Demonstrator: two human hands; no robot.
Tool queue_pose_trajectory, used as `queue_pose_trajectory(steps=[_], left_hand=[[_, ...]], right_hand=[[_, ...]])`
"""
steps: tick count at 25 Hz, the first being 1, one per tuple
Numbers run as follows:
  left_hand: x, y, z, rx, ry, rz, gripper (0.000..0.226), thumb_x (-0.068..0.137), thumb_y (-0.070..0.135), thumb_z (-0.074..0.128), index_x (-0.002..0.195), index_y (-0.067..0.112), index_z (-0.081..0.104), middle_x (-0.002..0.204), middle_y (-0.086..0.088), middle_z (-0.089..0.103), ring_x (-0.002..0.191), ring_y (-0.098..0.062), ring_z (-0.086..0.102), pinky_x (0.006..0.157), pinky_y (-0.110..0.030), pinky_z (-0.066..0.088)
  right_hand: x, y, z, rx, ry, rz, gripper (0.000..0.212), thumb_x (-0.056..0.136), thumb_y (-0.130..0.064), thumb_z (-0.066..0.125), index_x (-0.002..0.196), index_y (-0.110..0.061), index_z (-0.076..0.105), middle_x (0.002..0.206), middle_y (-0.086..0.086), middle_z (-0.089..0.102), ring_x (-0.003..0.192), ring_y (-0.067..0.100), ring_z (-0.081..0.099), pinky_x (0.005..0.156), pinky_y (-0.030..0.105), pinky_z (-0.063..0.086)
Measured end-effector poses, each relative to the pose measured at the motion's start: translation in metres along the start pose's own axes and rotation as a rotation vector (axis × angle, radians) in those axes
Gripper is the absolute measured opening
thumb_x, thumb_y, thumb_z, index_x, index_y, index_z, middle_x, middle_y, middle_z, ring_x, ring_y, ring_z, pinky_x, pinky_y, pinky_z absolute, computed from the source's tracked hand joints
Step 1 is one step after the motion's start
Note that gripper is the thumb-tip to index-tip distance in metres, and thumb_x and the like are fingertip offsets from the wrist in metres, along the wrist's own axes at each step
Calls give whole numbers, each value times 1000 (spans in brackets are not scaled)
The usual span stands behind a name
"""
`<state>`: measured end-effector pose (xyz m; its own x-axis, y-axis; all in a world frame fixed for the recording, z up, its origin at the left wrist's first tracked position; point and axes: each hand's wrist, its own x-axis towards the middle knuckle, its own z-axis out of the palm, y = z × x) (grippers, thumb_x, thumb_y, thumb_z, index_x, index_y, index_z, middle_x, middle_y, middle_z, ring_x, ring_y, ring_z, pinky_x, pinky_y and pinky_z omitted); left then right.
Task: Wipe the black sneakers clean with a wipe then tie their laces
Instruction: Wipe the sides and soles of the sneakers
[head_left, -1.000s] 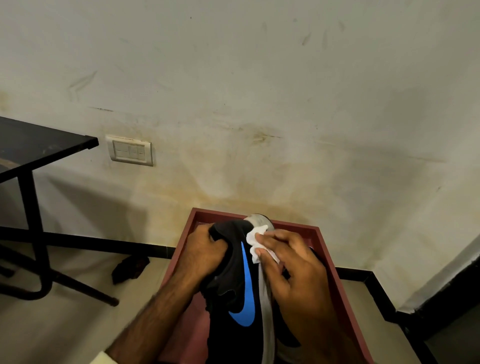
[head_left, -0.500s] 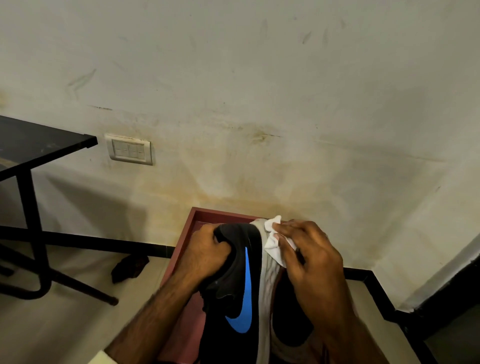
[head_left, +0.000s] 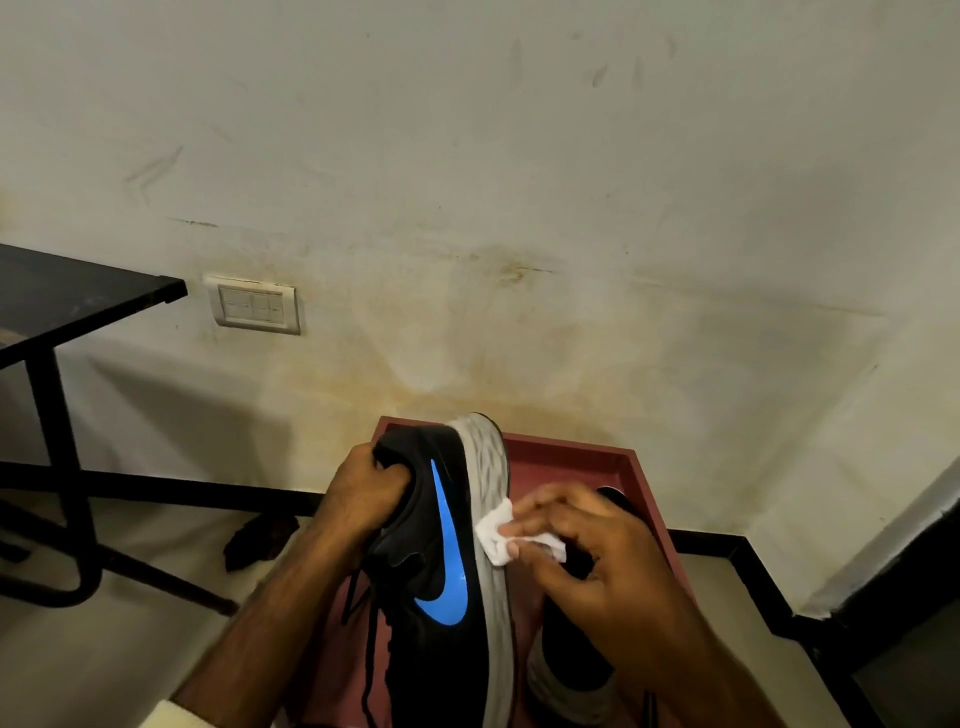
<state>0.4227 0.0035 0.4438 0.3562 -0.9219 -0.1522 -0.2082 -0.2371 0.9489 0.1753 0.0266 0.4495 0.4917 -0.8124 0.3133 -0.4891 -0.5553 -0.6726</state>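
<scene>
Two black sneakers, one wipe and two hands are what I count.

Sneaker 1, the held sneaker (head_left: 415, 545), is raised over the red tray (head_left: 587, 453) and turned on its side. Its one blue side logo (head_left: 451, 551) faces me and its grey sole (head_left: 488, 467) faces right. The heel points away towards the wall. The left hand (head_left: 358, 491) grips the heel collar, fingers curled round the rim and tucked into the opening. I see black laces (head_left: 370, 642) hanging loose from the near end, untied.

Sneaker 2, the second sneaker (head_left: 569, 660), lies in the tray just right of the first and is partly hidden by the right hand (head_left: 592, 556). I cannot tell how its laces lie.

The right hand has its fingers curled and pinches the single white wipe (head_left: 493, 535), crumpled, between thumb and fingertips. The wipe touches the grey sole about midway along its length. The fingertips are motion-blurred.

Around the tray I count one black table (head_left: 67, 296) at left, one wall switch plate (head_left: 254, 306) beside it, and one dark scrap (head_left: 260, 535) on the floor near the wall.
</scene>
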Motion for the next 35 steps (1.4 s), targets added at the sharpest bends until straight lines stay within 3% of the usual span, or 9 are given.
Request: queue_pose_trajectory(steps=[5, 8, 10, 15, 18, 22, 28, 32, 35], left_hand=[[7, 2, 0, -89, 58, -33, 22, 103, 13, 50, 85, 12, 64, 76, -11, 64, 70, -24, 61, 59, -31, 47], [20, -5, -7, -110, 137, -63, 19, 99, 15, 51, 92, 9, 68, 88, -18, 70, 83, -35, 69, 72, -44, 57], [26, -9, -10, -100, 169, -43, 19, 98, 15, 52, 94, 9, 70, 87, -16, 71, 86, -37, 70, 72, -44, 57], [28, -12, -3, -42, 136, 17, 19, 95, 14, 52, 90, 11, 69, 82, -13, 70, 79, -33, 68, 69, -42, 55], [32, -14, -2, -63, 194, -9, 18, 96, 16, 53, 96, 10, 69, 87, -12, 71, 81, -30, 68, 66, -34, 52], [41, -19, -15, -86, 265, -54, 21, 97, 21, 54, 103, 8, 70, 95, -16, 72, 86, -35, 69, 72, -38, 56], [44, -22, -10, -153, 251, -57, 21, 99, 18, 53, 106, 5, 69, 93, -15, 70, 89, -37, 68, 73, -37, 55], [47, -22, -18, -221, 334, -101, 28, 102, 17, 52, 116, -1, 67, 88, -12, 66, 77, -29, 63, 66, -31, 47], [48, -22, -31, -261, 387, -131, 25, 103, 13, 51, 116, -4, 64, 78, -9, 59, 66, -23, 55, 55, -27, 40]], right_hand=[[2, 2, 24, -103, 108, -94, 28, 101, -22, 66, 127, -30, 72, 117, -22, 66, 113, -2, 61, 95, 18, 50], [-1, 8, 22, -98, -15, -86, 24, 98, -23, 68, 119, -29, 78, 114, -20, 70, 111, -4, 63, 95, 18, 52], [-3, 9, 19, -65, -73, -101, 20, 95, -20, 72, 112, -27, 81, 111, -19, 72, 110, -4, 66, 94, 20, 54], [3, 5, 30, 39, 137, -54, 24, 97, -18, 72, 119, -24, 78, 119, -19, 70, 117, -1, 65, 97, 14, 51], [3, 7, 41, 6, 46, -39, 24, 97, -34, 72, 119, -26, 76, 120, -21, 68, 117, 2, 64, 99, 24, 54], [-2, 17, 31, -42, -226, -28, 15, 95, -34, 75, 106, -25, 80, 108, -15, 72, 103, 4, 69, 90, 32, 58], [16, 20, 36, 22, 194, -49, 16, 95, -22, 76, 111, -23, 81, 110, -15, 74, 108, 0, 69, 93, 17, 54], [11, 29, 41, 12, 100, -61, 16, 97, -24, 75, 112, -24, 81, 108, -15, 75, 104, 0, 70, 90, 21, 56], [-4, 37, 35, -67, -126, -57, 17, 98, -28, 71, 111, -24, 81, 107, -13, 75, 101, 1, 70, 90, 28, 57]])
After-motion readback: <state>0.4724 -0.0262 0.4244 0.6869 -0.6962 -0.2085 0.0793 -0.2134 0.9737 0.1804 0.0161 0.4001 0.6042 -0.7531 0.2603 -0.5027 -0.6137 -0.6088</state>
